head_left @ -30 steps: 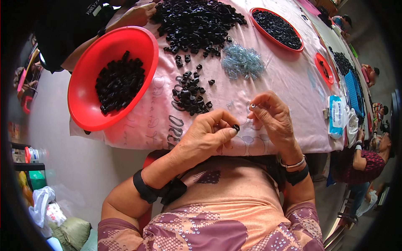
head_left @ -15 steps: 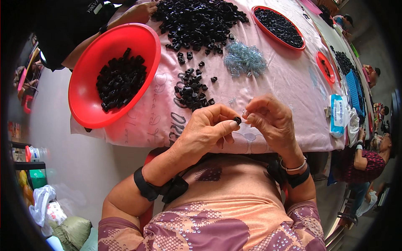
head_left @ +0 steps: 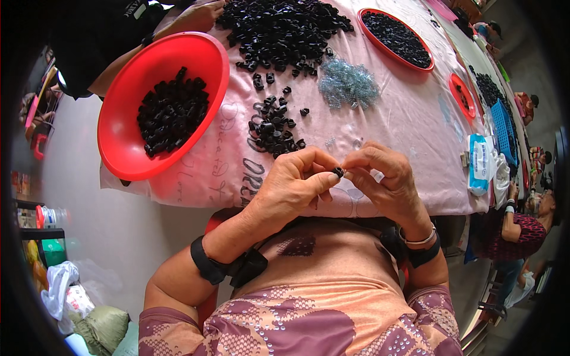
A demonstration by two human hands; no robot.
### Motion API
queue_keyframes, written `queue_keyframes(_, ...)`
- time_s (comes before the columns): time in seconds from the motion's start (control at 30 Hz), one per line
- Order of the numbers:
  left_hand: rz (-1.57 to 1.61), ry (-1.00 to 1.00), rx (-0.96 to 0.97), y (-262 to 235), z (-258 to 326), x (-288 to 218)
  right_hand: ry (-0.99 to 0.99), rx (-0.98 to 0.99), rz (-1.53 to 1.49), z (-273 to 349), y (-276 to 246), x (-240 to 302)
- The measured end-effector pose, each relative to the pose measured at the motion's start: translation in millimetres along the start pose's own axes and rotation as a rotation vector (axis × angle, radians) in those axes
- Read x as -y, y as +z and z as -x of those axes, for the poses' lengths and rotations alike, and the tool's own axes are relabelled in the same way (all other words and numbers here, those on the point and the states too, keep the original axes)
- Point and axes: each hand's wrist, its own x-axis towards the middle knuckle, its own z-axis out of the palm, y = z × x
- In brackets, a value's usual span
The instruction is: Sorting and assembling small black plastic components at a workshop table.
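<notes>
Grip: the left hand (head_left: pixel 291 187) is pinching a small black plastic piece (head_left: pixel 338 172) between thumb and forefinger, fingertips pressed together on it.
Other hand: the right hand (head_left: pixel 383 181) is closing its fingertips against the same piece from three o'clock; whether it is also holding a thin wire part is too small to tell.
Where the piece is: it is sitting between the two hands, above the near edge of the pink cloth-covered table (head_left: pixel 409 136).
Nearest stock: a small heap of black pieces (head_left: pixel 273 127) is lying at eleven o'clock from the hands, loose ones trailing up from it.
Farther out: a large pile of black pieces (head_left: pixel 285 26) is spreading at twelve o'clock; a tangle of pale blue-grey wire clips (head_left: pixel 349 83) is lying at one o'clock.
Bowl: a red basin (head_left: pixel 127 142) at ten o'clock is holding a modest layer of black pieces.
Progress, as a judgement: one piece is being handled now; the basin is looking only partly filled while the piles remain large, so most of the work seems left.
Others: a red tray of black pieces (head_left: pixel 395 37) is sitting at one o'clock, and another person's arm (head_left: pixel 178 21) is reaching in at the far edge.
</notes>
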Motion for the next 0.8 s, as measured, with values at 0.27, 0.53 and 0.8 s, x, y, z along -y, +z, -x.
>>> queue_keyframes(0.27,-0.161,0.067,-0.016,2.5,0.3,2.4,-0.077,0.032,0.228,0.1,0.9,9.3)
queue_keyframes(0.53,-0.028,0.025,-0.014,0.5,0.5,-1.5,-0.025,-0.005,0.119,1.4,3.3,1.7)
queue_keyframes(0.8,-0.036,-0.026,0.126,6.8,5.2,1.8,0.168,-0.065,-0.009,1.5,2.0,-7.5)
